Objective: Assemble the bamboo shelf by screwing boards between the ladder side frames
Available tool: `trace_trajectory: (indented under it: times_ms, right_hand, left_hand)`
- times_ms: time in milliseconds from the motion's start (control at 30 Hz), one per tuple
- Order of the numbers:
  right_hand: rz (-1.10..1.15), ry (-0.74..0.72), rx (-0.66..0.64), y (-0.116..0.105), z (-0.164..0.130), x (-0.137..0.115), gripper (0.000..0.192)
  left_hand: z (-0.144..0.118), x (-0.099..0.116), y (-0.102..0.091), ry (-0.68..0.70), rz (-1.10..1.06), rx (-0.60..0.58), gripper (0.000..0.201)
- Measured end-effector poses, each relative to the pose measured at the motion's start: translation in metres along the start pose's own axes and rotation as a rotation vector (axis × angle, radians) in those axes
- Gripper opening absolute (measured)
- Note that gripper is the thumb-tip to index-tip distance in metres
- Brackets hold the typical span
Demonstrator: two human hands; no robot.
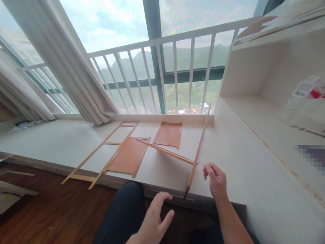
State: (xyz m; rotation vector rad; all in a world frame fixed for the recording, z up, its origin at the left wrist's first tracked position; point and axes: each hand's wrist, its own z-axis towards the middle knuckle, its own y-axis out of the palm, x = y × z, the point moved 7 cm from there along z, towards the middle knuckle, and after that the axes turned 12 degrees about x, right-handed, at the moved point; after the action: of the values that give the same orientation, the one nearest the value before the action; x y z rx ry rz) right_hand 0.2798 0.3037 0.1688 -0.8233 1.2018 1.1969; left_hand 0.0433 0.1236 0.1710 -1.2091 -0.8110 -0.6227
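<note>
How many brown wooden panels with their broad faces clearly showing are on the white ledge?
2: one panel near the window railing, the other panel beside the ladder-like frame. A slanting wooden piece, seen nearly edge-on, may be another.

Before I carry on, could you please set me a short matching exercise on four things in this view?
Column one:
1. Right hand
2. Left hand
3. Ladder-like frame
4. Large curtain

Column two:
A. wooden, ends jutting past the ledge
B. hanging in folds
C. pinching a thin rod
D. empty, fingers and thumb apart

Pairs: 1-C; 2-D; 3-A; 4-B.
</note>
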Motion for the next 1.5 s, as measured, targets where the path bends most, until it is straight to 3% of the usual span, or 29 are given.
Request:
trace_trajectory:
  times_ms: [233,367,467,600,800,1000,1267,1400,1500]
  right_hand:
    - [-0.041,0.066,0.006,0.006,0.004,0.015,0.042]
    - [-0.022,0.084,0.014,0.006,0.007,0.02,0.042]
    - [0.008,0.103,0.028,0.005,0.009,0.025,0.042]
    - [0.044,0.131,0.065,0.007,0.011,0.034,0.042]
    - [0.023,0.158,0.067,0.013,0.007,0.047,0.044]
    - [-0.041,0.126,0.15,-0.006,-0.01,0.046,0.045]
    - [-0.273,0.1,0.237,-0.043,-0.083,0.035,0.045]
    - [-0.401,0.119,0.217,-0.043,-0.122,0.027,0.048]
    - [-0.493,0.099,0.17,-0.034,-0.136,0.008,0.047]
  left_hand:
    - [0.048,0.06,0.0,0.066,-0.151,-0.034,0.05]
    - [0.072,0.089,0.005,-0.044,-0.312,-0.157,0.047]
    - [0.082,0.098,0.019,-0.17,-0.462,-0.296,0.045]
    - [0.097,0.105,0.03,-0.284,-0.679,-0.369,0.043]
    - [0.108,0.109,0.042,-0.396,-0.774,-0.466,0.039]
    - [0.112,0.094,0.033,-0.394,-0.791,-0.434,0.037]
    - [0.126,0.068,0.007,-0.415,-0.949,-0.42,0.038]
    - [0.127,0.057,0.006,-0.409,-0.991,-0.433,0.043]
    - [0.123,0.054,0.004,-0.409,-1.008,-0.445,0.043]
